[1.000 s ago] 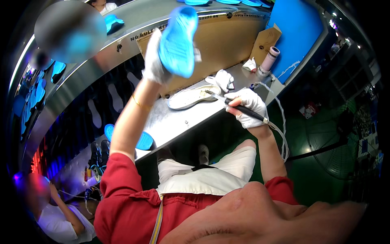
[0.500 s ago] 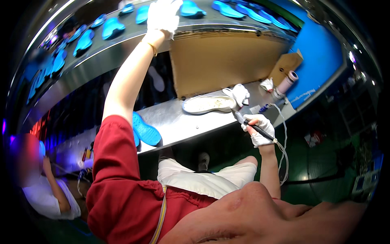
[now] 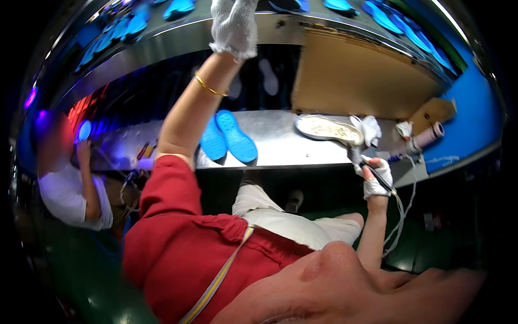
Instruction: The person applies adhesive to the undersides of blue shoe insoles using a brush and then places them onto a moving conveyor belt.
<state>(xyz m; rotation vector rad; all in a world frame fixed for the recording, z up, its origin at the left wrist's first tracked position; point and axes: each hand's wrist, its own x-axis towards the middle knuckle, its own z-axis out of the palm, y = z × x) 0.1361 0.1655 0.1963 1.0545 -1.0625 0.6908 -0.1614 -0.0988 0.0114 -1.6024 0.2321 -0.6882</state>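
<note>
My left hand [image 3: 234,27], in a white glove, is stretched up to the upper steel shelf [image 3: 162,40], where several blue soles [image 3: 178,8] lie. Its fingers run past the top edge of the picture, so what they hold is hidden. A gold bangle sits on that wrist. My right hand [image 3: 375,178], also gloved, hangs just below the front edge of the steel table [image 3: 280,148], closed around a dark pen-like tool [image 3: 377,175] with a cable trailing down. A white sole [image 3: 326,128] lies on the table just above that hand.
Two blue soles [image 3: 226,137] lie side by side on the table to the left. A white cloth [image 3: 369,127], a pink roll [image 3: 426,137] and a cardboard sheet [image 3: 361,81] are at the right. Another person in a white shirt [image 3: 70,189] sits at far left.
My left arm has risen from face height, where it held a blue sole, to the upper shelf. My right hand with the tool has dropped from the white sole to below the table edge.
</note>
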